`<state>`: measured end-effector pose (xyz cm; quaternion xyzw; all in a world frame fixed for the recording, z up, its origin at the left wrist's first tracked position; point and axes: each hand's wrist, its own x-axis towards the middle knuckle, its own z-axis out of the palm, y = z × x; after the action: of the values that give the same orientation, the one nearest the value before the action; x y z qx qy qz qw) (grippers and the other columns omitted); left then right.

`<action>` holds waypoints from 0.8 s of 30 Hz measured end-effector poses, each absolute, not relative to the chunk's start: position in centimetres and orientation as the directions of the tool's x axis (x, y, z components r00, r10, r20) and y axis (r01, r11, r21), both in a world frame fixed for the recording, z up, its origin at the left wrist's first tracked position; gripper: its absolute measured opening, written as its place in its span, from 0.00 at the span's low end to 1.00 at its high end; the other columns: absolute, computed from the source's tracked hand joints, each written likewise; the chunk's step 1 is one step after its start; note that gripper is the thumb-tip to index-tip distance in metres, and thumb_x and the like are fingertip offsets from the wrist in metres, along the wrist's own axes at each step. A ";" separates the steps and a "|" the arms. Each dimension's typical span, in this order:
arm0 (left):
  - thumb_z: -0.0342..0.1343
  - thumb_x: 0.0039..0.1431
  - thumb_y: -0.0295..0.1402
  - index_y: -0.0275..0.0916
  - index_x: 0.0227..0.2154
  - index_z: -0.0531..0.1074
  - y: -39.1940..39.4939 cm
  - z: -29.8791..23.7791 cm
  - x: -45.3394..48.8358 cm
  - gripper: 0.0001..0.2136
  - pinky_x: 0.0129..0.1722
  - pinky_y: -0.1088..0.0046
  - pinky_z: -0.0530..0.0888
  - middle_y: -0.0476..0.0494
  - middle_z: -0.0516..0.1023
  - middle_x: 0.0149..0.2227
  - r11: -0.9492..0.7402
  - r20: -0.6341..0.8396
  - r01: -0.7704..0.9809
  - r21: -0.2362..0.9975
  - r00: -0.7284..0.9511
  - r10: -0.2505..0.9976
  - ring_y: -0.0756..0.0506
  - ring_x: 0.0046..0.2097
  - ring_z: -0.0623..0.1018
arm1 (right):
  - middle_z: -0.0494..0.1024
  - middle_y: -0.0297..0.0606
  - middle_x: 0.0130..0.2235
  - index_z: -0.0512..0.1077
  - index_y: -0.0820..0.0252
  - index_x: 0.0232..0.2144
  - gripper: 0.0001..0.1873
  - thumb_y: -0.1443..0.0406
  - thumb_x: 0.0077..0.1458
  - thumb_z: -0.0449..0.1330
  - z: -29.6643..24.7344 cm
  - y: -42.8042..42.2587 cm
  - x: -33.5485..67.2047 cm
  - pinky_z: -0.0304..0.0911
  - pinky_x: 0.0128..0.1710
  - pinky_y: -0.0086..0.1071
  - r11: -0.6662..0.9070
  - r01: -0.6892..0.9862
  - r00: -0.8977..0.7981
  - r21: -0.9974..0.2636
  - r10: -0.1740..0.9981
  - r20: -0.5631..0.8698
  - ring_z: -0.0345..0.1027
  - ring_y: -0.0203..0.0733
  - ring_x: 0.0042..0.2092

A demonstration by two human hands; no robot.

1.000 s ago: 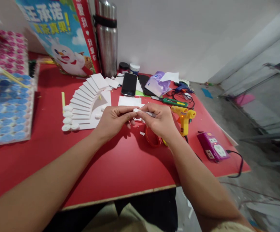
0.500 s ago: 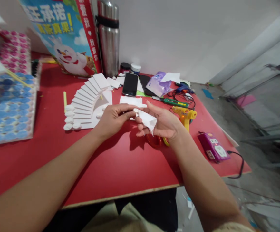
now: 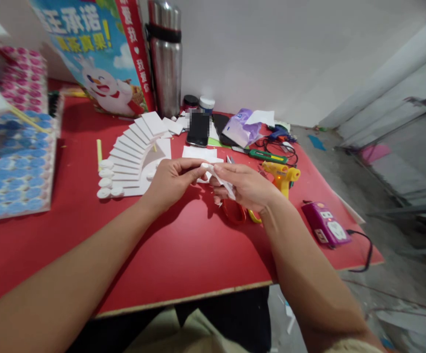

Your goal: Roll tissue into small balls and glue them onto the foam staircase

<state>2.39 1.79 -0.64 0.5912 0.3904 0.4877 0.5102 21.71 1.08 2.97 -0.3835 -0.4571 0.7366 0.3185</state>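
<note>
Between my two hands is a strip of white paper (image 3: 229, 188), rolled up at its left end. My left hand (image 3: 172, 181) pinches the rolled end between thumb and fingers. The loose part is gripped by my right hand (image 3: 247, 184), its thumb on top and fingers curled underneath. Below the right hand lie scissors with red and yellow handles (image 3: 235, 212), partly covered by it. Left of my hands, a fan of white card pieces (image 3: 126, 159) rests on the table, with several small white paper rolls (image 3: 105, 183) at its lower left end.
On the red table (image 3: 183, 255) are a yellow glue gun (image 3: 281, 175), a green cutter (image 3: 267, 156), two phones, including a black one (image 3: 198, 130), and a purple power box (image 3: 325, 224). A steel flask (image 3: 166, 73) and trays of blue rolls (image 3: 17, 171) stand further back and left.
My right hand has turned over and closed, its thumb now pressing on the paper strip. The strip's loose end looks narrower and more folded. My left hand keeps its pinch.
</note>
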 end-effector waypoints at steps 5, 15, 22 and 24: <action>0.67 0.57 0.39 0.38 0.39 0.85 1.6 -0.6 2.6 0.11 0.34 0.74 0.73 0.45 0.83 0.31 -0.105 0.121 -0.093 0.990 0.196 0.973 0.49 0.32 0.76 | 0.67 0.26 0.25 0.74 0.59 0.45 0.15 0.57 0.59 0.66 2.6 1.0 21.4 0.69 0.29 0.31 -0.105 0.142 -0.324 -0.984 0.935 -0.146 0.59 0.31 0.23; 0.73 0.47 0.34 0.36 0.33 0.85 1.3 -0.7 3.1 0.09 0.32 0.75 0.75 0.45 0.84 0.29 -0.090 0.100 -0.125 0.988 0.080 0.992 0.50 0.29 0.78 | 0.70 0.31 0.23 0.74 0.60 0.28 0.09 0.63 0.60 0.61 2.6 0.0 20.3 0.59 0.26 0.28 0.285 0.545 -0.162 -0.788 0.958 0.235 0.64 0.34 0.25; 0.74 0.43 0.30 0.35 0.28 0.82 1.3 -0.2 2.6 0.09 0.26 0.75 0.74 0.46 0.82 0.25 -0.082 0.101 -0.131 0.988 0.151 0.983 0.50 0.25 0.77 | 0.72 0.29 0.22 0.76 0.61 0.31 0.08 0.63 0.61 0.62 3.6 -0.2 21.2 0.61 0.24 0.27 0.266 0.418 -0.310 -0.869 0.941 0.139 0.68 0.34 0.22; 0.74 0.42 0.30 0.35 0.28 0.81 1.3 -0.1 2.6 0.09 0.25 0.76 0.73 0.47 0.82 0.24 -0.071 0.094 -0.130 0.989 0.187 0.978 0.50 0.24 0.77 | 0.73 0.30 0.23 0.76 0.61 0.31 0.08 0.64 0.61 0.63 3.7 -0.1 21.3 0.62 0.24 0.27 0.287 0.409 -0.338 -0.866 0.929 0.148 0.69 0.33 0.23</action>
<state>2.56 1.30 -0.09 0.5348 0.3965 0.4993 0.5545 21.34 -0.13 3.66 -0.4613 -0.7249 0.3791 0.3434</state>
